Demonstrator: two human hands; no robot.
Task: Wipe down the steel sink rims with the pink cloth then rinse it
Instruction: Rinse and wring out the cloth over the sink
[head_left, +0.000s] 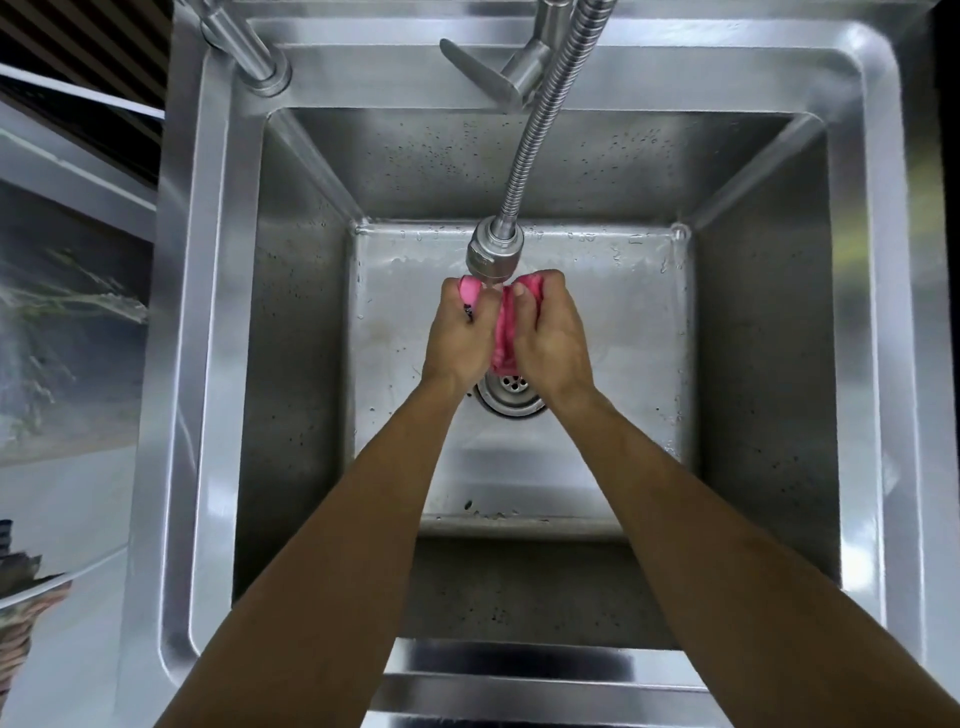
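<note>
The pink cloth (504, 332) is bunched between both my hands over the middle of the steel sink basin, directly under the faucet spray head (488, 254). My left hand (460, 332) grips its left part and my right hand (550, 332) grips its right part, fingers closed. Most of the cloth is hidden inside my fists. The sink rim (208, 322) runs around the basin on all sides. I cannot tell whether water is flowing from the spray head.
A flexible metal hose (540, 119) arcs down from the back to the spray head. The faucet lever (480, 73) and a second tap base (265, 67) stand on the back rim. The drain strainer (511, 395) lies below my hands. Droplets speckle the basin walls.
</note>
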